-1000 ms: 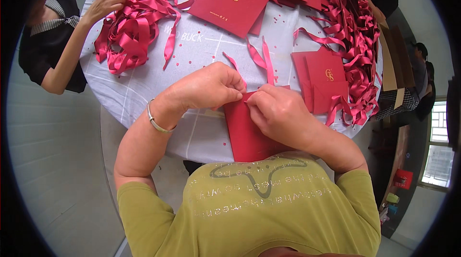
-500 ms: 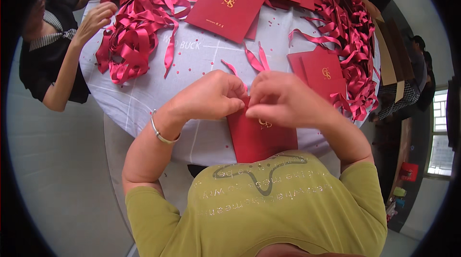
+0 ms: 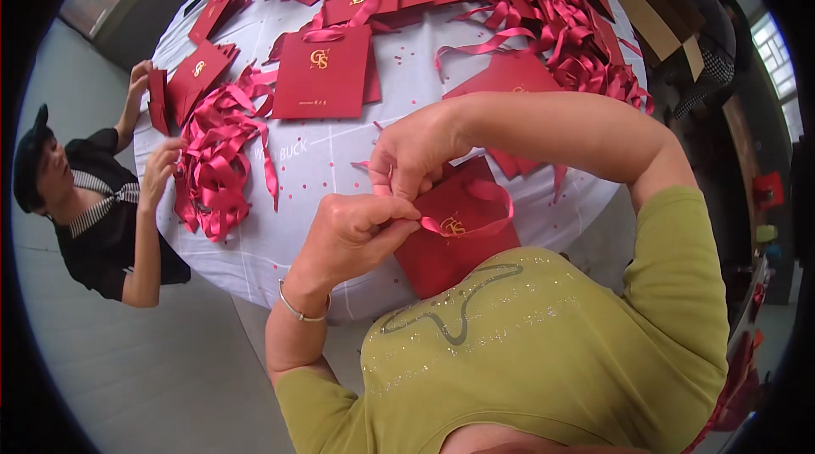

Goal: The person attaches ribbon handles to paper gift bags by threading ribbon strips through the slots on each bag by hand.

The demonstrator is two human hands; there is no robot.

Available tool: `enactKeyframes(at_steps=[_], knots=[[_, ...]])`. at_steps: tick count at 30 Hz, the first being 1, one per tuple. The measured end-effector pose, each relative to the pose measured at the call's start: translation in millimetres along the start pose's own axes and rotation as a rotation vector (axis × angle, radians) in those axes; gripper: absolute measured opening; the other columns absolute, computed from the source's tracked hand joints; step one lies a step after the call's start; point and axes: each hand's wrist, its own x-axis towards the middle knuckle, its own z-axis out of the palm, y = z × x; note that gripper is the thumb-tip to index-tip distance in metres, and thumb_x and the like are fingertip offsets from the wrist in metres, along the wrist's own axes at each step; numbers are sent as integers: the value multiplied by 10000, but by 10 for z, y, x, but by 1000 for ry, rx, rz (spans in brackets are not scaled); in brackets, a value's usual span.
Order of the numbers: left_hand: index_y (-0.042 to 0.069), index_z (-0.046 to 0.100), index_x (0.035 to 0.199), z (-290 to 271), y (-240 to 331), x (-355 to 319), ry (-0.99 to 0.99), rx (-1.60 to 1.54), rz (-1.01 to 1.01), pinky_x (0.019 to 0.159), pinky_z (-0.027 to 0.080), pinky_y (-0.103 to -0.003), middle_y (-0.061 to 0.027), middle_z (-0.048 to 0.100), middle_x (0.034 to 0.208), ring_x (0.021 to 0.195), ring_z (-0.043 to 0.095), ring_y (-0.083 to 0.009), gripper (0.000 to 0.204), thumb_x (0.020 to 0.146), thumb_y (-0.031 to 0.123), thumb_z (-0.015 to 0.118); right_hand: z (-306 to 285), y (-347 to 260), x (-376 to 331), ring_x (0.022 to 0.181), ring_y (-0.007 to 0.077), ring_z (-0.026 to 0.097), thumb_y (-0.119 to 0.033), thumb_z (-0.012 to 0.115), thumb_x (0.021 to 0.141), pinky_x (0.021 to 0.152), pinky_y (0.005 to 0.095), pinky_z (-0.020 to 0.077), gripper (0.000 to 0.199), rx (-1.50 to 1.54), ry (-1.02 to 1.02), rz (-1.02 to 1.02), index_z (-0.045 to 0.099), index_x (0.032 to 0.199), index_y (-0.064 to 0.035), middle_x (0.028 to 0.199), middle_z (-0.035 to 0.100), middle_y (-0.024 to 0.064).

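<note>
Shifted beyond the left hand (image 3: 352, 229) since the earlier frame is the right hand (image 3: 416, 153). Ribbon handle (image 3: 488, 190) is pinched by the left fingers, seemingly also the right, over the red gift bag (image 3: 429, 263) near the bench's (image 3: 297, 195) edge; by uneven pulling it could be slipped loose. Room is left beside the ribbon heap (image 3: 212, 170); rightward is crowded by stacked bags (image 3: 508, 72).

The ribbon (image 3: 436, 226) I pinch looks like smooth, glossy satin; the red bag (image 3: 463, 259) beneath it, smooth matt card. My bracelet (image 3: 299, 316) is polished metal, my shirt (image 3: 543, 378) matt cloth sparkling in spots, the tablecloth (image 3: 306, 233) matt fabric.
</note>
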Motion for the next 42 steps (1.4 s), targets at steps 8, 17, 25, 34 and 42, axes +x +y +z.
enactKeyframes(at_steps=[8, 17, 25, 34, 42], knots=[[42, 711, 817, -12, 53, -11, -42, 90, -49, 423, 332, -208, 2, 561, 562, 451, 413, -15, 111, 730, -22, 735, 180, 86, -20, 568, 59, 466, -31, 791, 647, 476, 216, 328, 226, 188, 212, -17, 659, 825, -77, 690, 574, -33], [88, 669, 809, 3, 26, -2, -88, 15, -71, 483, 451, -258, -41, 623, 614, 497, 593, -128, 144, 701, 31, 746, -225, 225, 108, 658, 132, 611, 1, 747, 671, 567, 277, 483, 207, -4, 823, -430, 623, 836, -14, 761, 647, 56], [22, 558, 951, -47, -115, -8, -113, 51, -176, 436, 275, -202, 42, 501, 573, 482, 356, 10, 309, 730, -4, 773, -65, 305, -263, 753, 281, 665, -272, 648, 870, 677, 386, 507, 321, -570, 1161, -493, 625, 939, 40, 841, 658, 191], [29, 605, 866, -273, -262, 8, 202, -97, -257, 475, 318, -160, 58, 568, 673, 552, 432, 29, 190, 756, -31, 748, 99, 516, -675, 711, 100, 619, -220, 767, 827, 601, 260, 481, 322, 80, 633, -251, 661, 1030, 5, 814, 670, 43], [-1, 511, 1201, -536, -614, 81, 931, -267, -26, 711, 505, -206, -83, 616, 1157, 772, 590, -67, 284, 935, 56, 594, -619, -380, -657, 761, 64, 612, -106, 731, 845, 666, 207, 498, 174, 12, 1253, -962, 682, 961, 14, 880, 688, 33]])
